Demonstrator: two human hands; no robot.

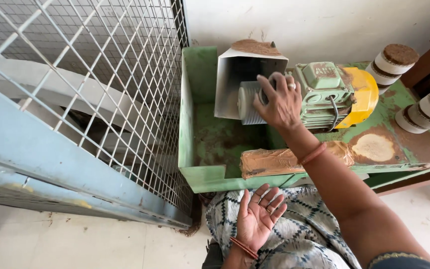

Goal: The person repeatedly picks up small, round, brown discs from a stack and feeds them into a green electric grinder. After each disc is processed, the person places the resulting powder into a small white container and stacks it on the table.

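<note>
Left of the hands a mesh guard (100, 94) fences off the belt, while the right hand (280, 102) grips a ribbed roll (249, 102) at the hood (242, 82) mouth beside the motor (324, 94), and the left hand (259, 215) rests open, palm up, empty, below the green tray (195, 144).

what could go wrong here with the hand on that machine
The right hand rests on the ribbed grey roller beside the green electric motor; if it turns, fingers, ring or the orange bangle might catch. Brown powder coats the green metal tray, so grip may slip. The left hand lies palm-up, bracing nothing.
</note>
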